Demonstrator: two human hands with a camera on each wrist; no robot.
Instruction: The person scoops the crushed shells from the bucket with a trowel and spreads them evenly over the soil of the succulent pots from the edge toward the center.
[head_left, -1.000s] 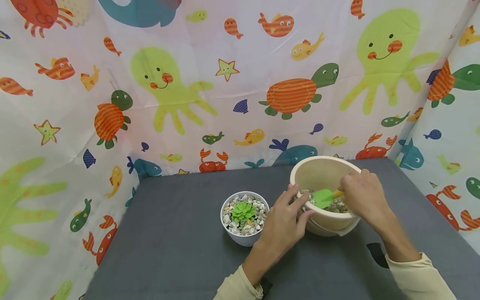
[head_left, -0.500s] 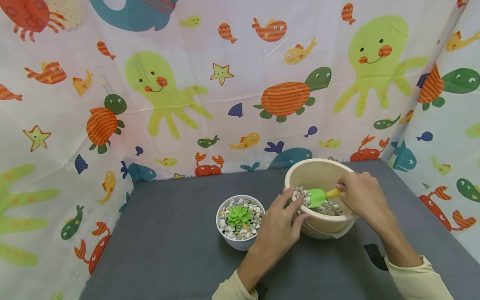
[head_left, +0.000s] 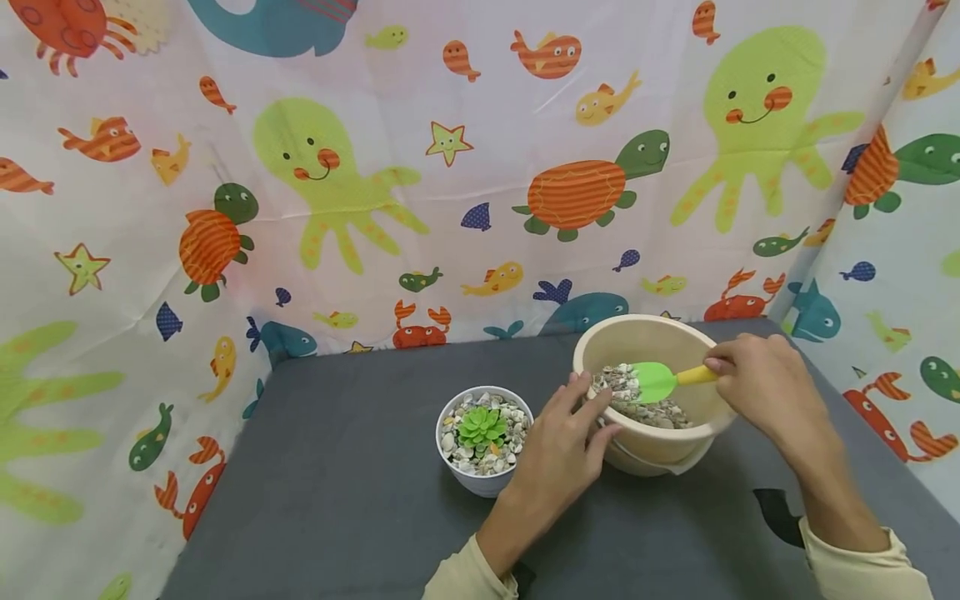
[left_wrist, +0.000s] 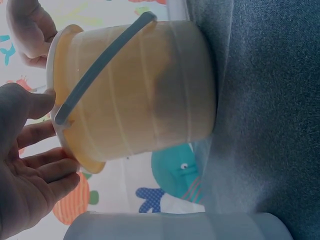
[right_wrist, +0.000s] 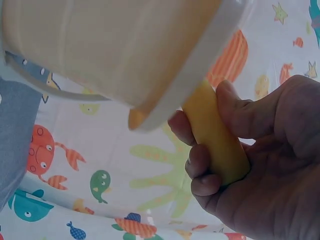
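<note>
My right hand grips the yellow handle of a small toy shovel with a green blade. The blade is inside a cream plastic bucket, over the gravel in it. Small shells and stones lie on the blade's tip, close to the left rim. My left hand holds the bucket by its near left rim, thumb and fingers spread along it. Beside that hand stands a white pot with a green succulent among pebbles and shells.
Bucket and pot stand on a grey cloth-covered table. The bucket's handle hangs down its outer side. A white curtain printed with sea animals closes off the back and both sides.
The shovel has come up out of the gravel with shells and stones on its blade, its handle tilting flatter. My right hand has shifted right. My left hand stays on the rim.
</note>
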